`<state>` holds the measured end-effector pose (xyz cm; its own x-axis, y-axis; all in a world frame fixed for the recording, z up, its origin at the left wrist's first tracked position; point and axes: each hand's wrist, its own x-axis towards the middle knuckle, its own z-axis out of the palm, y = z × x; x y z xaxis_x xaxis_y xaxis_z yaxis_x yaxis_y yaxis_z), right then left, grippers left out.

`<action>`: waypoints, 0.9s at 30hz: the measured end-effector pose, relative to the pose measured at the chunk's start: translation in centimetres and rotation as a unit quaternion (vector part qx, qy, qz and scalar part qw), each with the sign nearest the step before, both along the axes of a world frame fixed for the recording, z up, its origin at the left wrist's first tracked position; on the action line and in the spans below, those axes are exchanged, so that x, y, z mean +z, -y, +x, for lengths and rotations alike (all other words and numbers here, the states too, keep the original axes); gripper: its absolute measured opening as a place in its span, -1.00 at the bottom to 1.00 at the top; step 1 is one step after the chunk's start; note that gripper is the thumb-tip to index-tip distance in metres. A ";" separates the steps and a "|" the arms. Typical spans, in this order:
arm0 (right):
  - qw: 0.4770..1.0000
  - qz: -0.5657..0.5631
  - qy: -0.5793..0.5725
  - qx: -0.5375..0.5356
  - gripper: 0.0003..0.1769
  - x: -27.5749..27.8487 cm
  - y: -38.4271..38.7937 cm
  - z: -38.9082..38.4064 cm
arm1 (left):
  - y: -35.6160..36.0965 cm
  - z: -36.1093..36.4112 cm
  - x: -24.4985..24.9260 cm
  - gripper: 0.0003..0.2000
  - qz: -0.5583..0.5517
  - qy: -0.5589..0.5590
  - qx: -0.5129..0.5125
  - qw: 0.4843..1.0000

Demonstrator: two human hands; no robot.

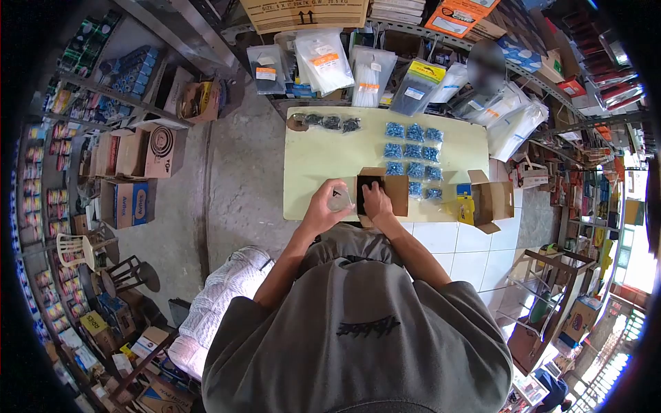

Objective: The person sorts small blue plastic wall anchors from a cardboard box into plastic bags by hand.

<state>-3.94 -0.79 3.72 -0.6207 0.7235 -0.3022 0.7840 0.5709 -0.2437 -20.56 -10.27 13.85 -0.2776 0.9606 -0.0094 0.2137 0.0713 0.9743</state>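
My left hand grips a small clear plastic bag at the near edge of the pale yellow table. My right hand reaches into a small open cardboard box with a dark inside, right beside the bag. Several small bags of blue parts lie in rows just beyond the box. A row of bags with dark parts lies at the table's far left.
A second open cardboard box and a yellow-blue packet sit at the table's right end. Hanging bags of cable ties and shelving stand behind the table. Cartons, stools and a white sack fill the floor at left.
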 end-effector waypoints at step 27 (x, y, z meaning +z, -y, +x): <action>0.808 -0.344 -0.427 -0.217 -0.76 16.2 -2.3 0.0 | -1.6 0.5 -0.5 -0.56 -0.001 -0.022 -0.044 0.999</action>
<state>-3.96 1.48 19.87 -0.5489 0.7719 -0.3207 0.2532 -0.2121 -0.9439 -20.06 -8.63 13.35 -0.1916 0.9815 -0.0017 0.2621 0.0529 0.9636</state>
